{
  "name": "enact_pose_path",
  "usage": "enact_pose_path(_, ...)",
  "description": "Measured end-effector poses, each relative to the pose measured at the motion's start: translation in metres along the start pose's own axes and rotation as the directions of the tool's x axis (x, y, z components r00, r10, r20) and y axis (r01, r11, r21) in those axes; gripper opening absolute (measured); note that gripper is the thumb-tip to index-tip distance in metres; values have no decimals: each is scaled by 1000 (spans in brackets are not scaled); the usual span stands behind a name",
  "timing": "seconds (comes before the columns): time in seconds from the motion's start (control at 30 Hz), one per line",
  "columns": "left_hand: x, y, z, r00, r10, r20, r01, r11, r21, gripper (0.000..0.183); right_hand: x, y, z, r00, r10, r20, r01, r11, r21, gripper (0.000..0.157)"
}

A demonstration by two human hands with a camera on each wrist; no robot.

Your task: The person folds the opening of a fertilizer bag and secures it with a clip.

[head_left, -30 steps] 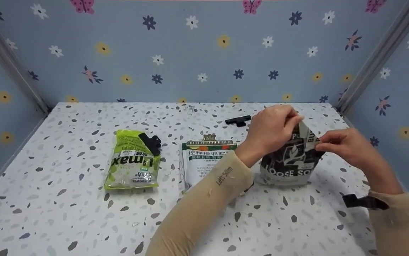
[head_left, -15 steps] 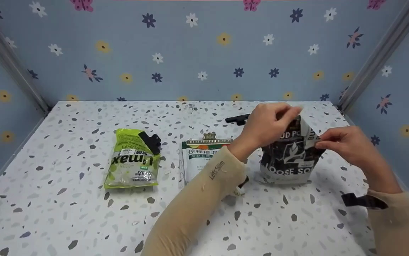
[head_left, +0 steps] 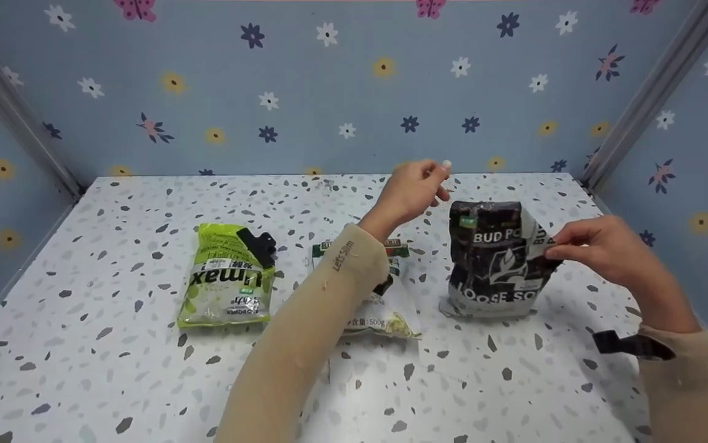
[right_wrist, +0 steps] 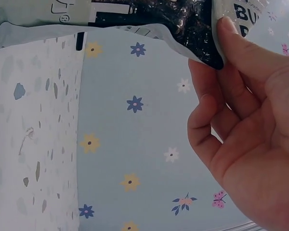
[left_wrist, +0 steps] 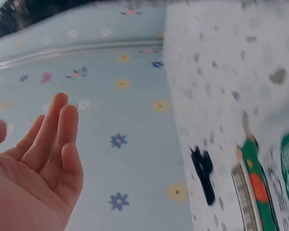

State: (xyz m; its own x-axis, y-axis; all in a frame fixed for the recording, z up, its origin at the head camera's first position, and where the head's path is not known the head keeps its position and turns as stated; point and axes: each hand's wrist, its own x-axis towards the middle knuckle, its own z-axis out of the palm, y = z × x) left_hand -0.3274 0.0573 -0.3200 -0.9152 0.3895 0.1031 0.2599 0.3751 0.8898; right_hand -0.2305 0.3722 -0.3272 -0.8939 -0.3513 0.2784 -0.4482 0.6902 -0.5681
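Observation:
A black soil bag (head_left: 495, 258) printed "LOOSE SO" stands upright on the right of the table, its upper right corner folded over. Thumb and fingers of my right hand (head_left: 603, 252) pinch that folded corner; the right wrist view shows the thumb on the bag's edge (right_wrist: 202, 43). My left hand (head_left: 412, 191) hovers left of the bag's top, apart from it, with loosely bent fingers and nothing in them. A black bag clip (left_wrist: 203, 175) lies at the table's back edge in the left wrist view; the left hand and arm hide it in the head view.
A green bag (head_left: 224, 283) with a black clip (head_left: 258, 246) on its corner lies at left. Between the bags lies a white and green bag (head_left: 384, 314) with a gold clip along its top, partly behind my left arm. Patterned walls (head_left: 354, 92) enclose the table.
My left hand has let go of the soil bag's top and moved left, baring the bag's front. The right hand keeps its pinch on the corner.

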Motion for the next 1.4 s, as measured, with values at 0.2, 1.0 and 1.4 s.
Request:
enact_pose_path(0.2, 14, -25, -5, 997, -74, -5, 71, 928, 366, 30, 1, -2, -5, 1000, 8, 14, -8, 1000, 3, 11)
enact_pose_path(1.0, 32, -49, 30, 968, -233, 96, 135, 800, 584, 34, 2, 0, -3, 996, 65, 53, -69, 996, 61, 6)
enact_pose_path(1.4, 30, -47, 39, 928, -318, 197, 122, 755, 644, 44, -2, 4, -4, 994, 73, 82, -81, 991, 102, 5)
